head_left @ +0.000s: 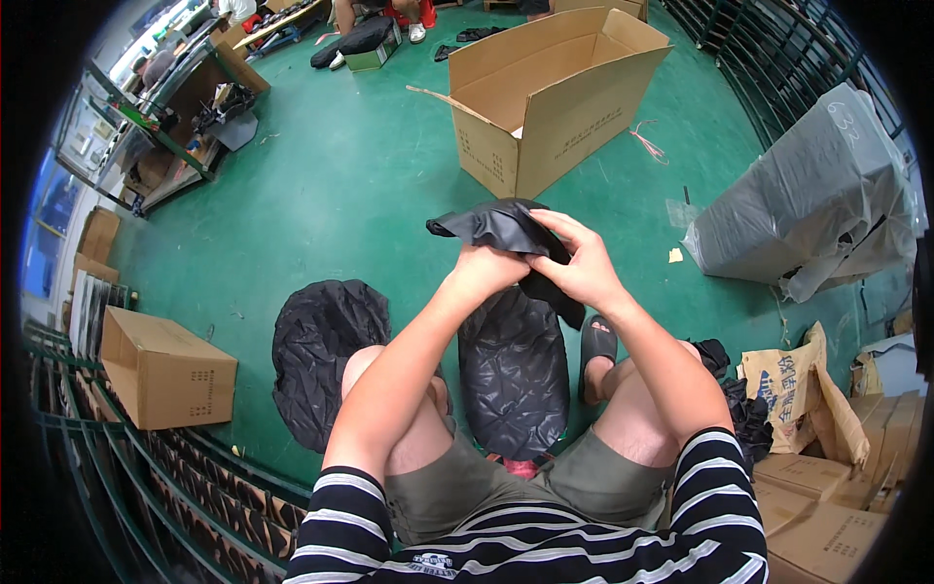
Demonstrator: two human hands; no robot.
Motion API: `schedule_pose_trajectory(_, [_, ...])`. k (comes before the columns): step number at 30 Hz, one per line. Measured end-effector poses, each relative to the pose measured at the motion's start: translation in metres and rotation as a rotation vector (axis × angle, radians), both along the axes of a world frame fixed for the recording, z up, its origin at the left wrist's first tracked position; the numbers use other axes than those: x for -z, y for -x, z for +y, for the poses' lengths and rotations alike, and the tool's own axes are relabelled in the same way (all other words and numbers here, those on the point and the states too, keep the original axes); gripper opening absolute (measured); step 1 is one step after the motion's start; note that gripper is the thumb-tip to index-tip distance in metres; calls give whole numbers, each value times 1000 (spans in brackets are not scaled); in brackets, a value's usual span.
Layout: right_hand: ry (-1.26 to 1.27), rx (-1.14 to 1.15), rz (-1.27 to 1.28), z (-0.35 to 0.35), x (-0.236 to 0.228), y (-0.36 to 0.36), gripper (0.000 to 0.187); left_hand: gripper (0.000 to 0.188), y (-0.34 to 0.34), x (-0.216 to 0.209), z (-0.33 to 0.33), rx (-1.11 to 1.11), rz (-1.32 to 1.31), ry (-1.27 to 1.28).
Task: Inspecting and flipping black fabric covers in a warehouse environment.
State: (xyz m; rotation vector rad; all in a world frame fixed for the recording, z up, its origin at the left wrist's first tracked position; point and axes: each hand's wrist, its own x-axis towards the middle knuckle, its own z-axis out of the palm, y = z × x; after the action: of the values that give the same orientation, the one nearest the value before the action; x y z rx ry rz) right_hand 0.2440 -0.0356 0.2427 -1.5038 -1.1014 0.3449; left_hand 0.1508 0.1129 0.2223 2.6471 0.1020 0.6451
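Observation:
Both my hands are raised in front of my knees around a folded piece of thin, shiny black material (pixel 498 226), perhaps a bag or cover. My left hand (pixel 489 268) is closed on its near edge, with most fingers hidden beneath it. My right hand (pixel 581 261) pinches the right side, thumb pointing toward the left hand, and part of the material hangs below. Under my hands, between my legs, lies a long rounded bundle with a wrinkled black covering (pixel 514 380). A similar rounded black bundle (pixel 329 355) sits on the floor by my left leg.
Ahead stands a large open cardboard box (pixel 574 122). A tall grey-wrapped stack (pixel 803 200) is at the right, with cartons (pixel 817 526) nearer. To the left are a smaller carton (pixel 170 375) and a green metal rack (pixel 146 477). Other people sit farther off.

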Motion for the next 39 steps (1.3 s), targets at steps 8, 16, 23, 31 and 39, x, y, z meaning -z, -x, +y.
schedule_pose_trajectory(8, [-9,159,157,-3,-16,-15,30,26,-2,-34,-11,32,20,751])
schedule_pose_trajectory(16, [-92,224,-129,-9,-30,-16,25,37,6,-57,4,188,-47,1883])
schedule_pose_trajectory(23, [1,23,-475,-10,-30,10,19,14,6,-40,29,162,-267,2067])
schedule_pose_trajectory(31, [-159,228,-54,-1,-23,-2,25,26,10,-52,15,342,-77,1987])
schedule_pose_trajectory(39, [11,106,395,-3,-24,-1,18,32,9,-51,19,259,34,1754])
